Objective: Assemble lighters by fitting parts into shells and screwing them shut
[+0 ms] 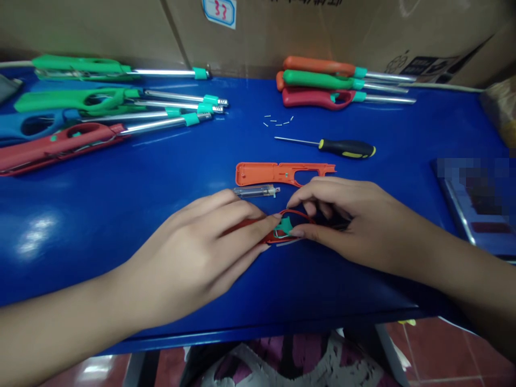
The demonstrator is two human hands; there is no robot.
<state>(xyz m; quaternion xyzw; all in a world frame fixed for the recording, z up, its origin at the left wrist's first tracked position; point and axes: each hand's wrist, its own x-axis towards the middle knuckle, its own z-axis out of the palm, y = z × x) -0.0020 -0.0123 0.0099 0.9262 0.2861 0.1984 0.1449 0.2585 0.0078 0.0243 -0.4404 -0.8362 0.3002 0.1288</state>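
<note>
My left hand (201,236) is closed over an orange-red lighter half-shell (278,238) lying on the table, covering its handle end. A green trigger (284,226) with a thin pale wire sits inside this shell, by the finger loop. Against the trigger rests the thumb of my right hand (334,215); its index finger bends to the loop's upper rim, and the other fingers curl beneath. Just beyond my left fingers lies a clear fuel tank (258,191). Behind it is the matching orange half-shell (262,173), inner side up. My right hand partly hides its loop end.
A black-and-yellow screwdriver (346,148) lies behind the orange half, with several small screws (278,122) farther back. Lighters with long metal tubes lie at the left (76,101) and back right (318,79). Cardboard boxes (282,37) line the back. A partly blurred device (463,215) sits at right.
</note>
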